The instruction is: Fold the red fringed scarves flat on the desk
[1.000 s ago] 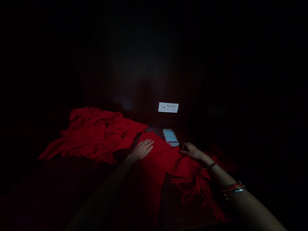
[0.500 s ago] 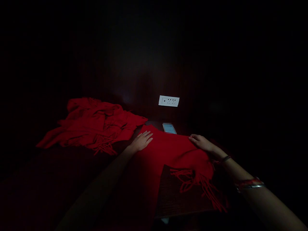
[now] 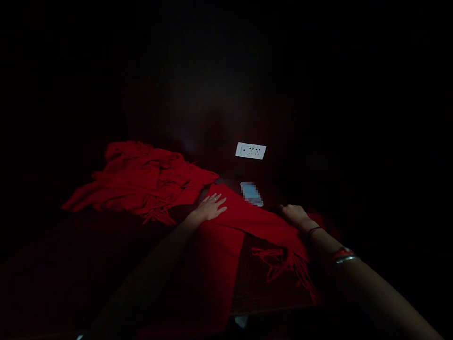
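Observation:
A red fringed scarf (image 3: 244,215) lies across the dark table, one stretch running toward me and another slanting off to the right. My left hand (image 3: 211,208) rests flat on it with fingers spread, a ring on one finger. At the scarf's far right edge, my right hand (image 3: 295,215) is closed with curled fingers, gripping the cloth; its fingertips are hidden. Loose fringe (image 3: 300,276) hangs below the right wrist. Just beyond the scarf, between the hands, lies a phone-like flat object (image 3: 252,194) with a blurred light-blue face.
A crumpled heap of red fringed cloth (image 3: 141,177) lies to the left. On the dark wall behind is a white socket plate (image 3: 250,150). The dark table's front edge (image 3: 269,310) shows at the bottom. Everything around is very dark.
My right hand went right and away along the scarf, then drew slightly back, its fingers curling. The scarf edge rose over part of the phone-like object, then dropped clear. My left hand stayed on the scarf.

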The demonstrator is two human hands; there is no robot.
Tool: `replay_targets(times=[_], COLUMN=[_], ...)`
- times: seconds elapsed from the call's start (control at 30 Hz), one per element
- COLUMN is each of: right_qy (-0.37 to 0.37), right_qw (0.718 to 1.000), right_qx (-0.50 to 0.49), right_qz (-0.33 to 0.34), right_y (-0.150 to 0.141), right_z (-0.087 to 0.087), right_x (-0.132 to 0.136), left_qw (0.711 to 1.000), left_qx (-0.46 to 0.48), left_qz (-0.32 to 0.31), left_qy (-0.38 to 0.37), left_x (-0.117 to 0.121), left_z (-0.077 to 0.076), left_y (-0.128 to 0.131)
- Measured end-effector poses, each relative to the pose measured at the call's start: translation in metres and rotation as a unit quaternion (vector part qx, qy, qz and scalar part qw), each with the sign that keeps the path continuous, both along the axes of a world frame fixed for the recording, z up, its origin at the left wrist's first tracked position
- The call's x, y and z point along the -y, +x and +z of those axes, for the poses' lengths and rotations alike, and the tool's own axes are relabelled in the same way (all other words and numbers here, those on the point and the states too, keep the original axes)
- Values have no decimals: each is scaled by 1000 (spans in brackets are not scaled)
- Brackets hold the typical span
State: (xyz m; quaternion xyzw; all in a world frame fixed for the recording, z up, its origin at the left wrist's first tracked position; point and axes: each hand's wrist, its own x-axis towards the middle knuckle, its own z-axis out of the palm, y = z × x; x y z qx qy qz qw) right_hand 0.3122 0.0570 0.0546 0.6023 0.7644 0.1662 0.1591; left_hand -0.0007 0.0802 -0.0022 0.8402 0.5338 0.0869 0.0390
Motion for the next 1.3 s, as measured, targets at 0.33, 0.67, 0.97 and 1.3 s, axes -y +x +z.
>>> replay_targets(times=[0.33, 0.67, 0.97, 1.3], right_qy=[24, -213, -150, -197], right_qw=[978, 942, 949, 958], right_qx=[-186, -239, -269, -206], right_qz=[88, 98, 66, 33], right_y=[-61, -90, -65, -68], right_z=[15, -28, -17, -20], right_x=[23, 44, 26, 27], left_qw=[1000, 996, 999, 995], left_qx=[-1, -37, -11, -20], left_qz=[-14, -64, -51, -48], left_qy=[-15, -58, 7, 86], left_x=[3, 10, -12, 3], left_z=[2, 10, 15, 8], left_y=[0, -8, 19, 20])
